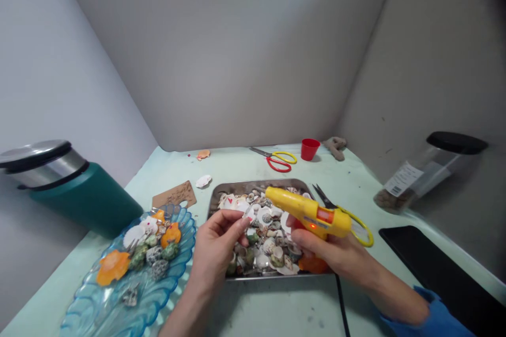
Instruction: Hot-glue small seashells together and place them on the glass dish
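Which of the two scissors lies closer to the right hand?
The yellow-handled pair beside the tray, behind the glue gun; the red-and-yellow pair lies far back by the cup.

Over a metal tray [221,189] of shells, the right hand [336,253] grips a yellow glue gun [308,213] while the left hand [215,250] pinches a small shell [250,217].
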Motion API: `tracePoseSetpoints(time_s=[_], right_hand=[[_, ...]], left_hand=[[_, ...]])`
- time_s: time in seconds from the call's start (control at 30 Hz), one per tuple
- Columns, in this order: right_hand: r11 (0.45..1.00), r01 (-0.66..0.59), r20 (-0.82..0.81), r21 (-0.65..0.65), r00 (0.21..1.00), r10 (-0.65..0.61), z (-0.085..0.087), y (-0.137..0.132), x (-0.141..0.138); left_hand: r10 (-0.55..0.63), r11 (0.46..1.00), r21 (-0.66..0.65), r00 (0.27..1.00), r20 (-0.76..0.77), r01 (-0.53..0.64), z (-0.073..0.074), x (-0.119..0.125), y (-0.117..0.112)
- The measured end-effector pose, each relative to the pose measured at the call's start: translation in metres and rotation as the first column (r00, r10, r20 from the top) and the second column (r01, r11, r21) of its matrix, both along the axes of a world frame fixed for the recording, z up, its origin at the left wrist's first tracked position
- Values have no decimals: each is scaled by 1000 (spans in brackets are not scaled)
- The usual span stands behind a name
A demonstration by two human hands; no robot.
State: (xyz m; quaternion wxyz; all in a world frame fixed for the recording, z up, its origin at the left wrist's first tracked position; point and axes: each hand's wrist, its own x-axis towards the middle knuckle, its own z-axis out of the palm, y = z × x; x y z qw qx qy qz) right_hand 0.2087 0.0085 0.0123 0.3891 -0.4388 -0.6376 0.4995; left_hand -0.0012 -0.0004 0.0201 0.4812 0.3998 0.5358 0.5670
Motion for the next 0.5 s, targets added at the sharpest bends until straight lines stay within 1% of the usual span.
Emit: tracePoseSetpoints(time_s=[0.13, 0.23, 0.3, 0.4, 0.5], right_hand=[[994, -63, 45, 87, 997, 60, 6, 0, -4], [988, -124, 72, 91, 990, 117, 7, -2, -6], [986, -133, 109, 102, 987, 122, 4, -3, -6], [978, -137, 170, 160, 979, 110, 0, -2, -4], [967, -147, 188, 210, 976, 108, 0, -2, -5]], left_hand=[[-6, 1000, -8, 998, 60, 7, -4, -2, 2], [-28, 999, -27, 993, 114, 31, -6, -3, 3], [-27, 998, -46, 987, 157, 35, -6, -3, 3], [-24, 998, -54, 975, 222, 37, -5, -2, 2], [-28, 998, -54, 966, 257, 44, -2, -1, 2]])
